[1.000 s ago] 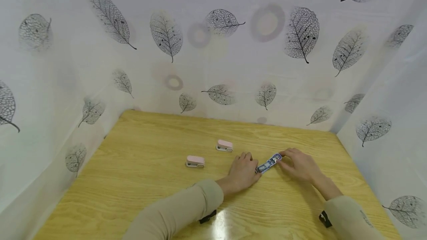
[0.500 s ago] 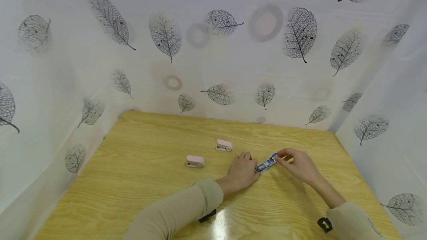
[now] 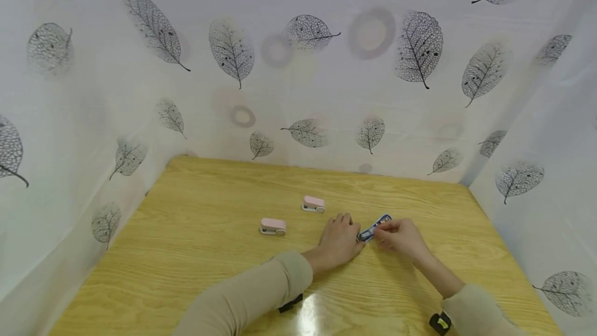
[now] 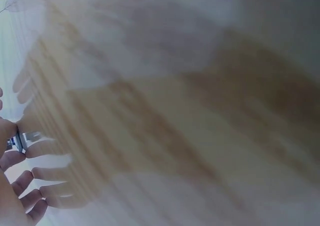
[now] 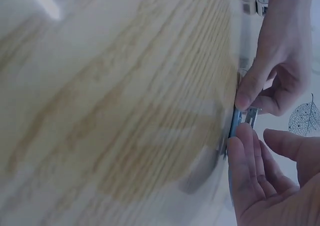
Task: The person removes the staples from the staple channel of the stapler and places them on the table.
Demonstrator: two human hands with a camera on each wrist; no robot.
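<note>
The wood-grained table (image 3: 210,274) fills much of the lower frame in the head view, and two hands work just right of its middle. The left hand (image 3: 339,240) pinches one end of a blue stapler (image 3: 367,233) with thumb and forefinger; the right hand (image 3: 403,237) holds its fingers close together and fairly straight — whether they pinch or merely touch, I cannot tell. The blue stapler looks light and stiff, with a smooth shell that could skid on the glossy surface, and its slim inner parts seem likelier to bend than the body. The sides of the shell near either end look like the surest hold. It slants between the hands, lower-left end under the left thumb, middle behind the right fingertips, upper-right end showing bare beyond them. A front pink stapler (image 3: 273,226) and a rear pink stapler (image 3: 313,204) stand to the left, apart from all fingers. Smallest is a bright metal strip (image 5: 252,116) — at the right of the right wrist view, between the left thumb and the right fingertips.
</note>
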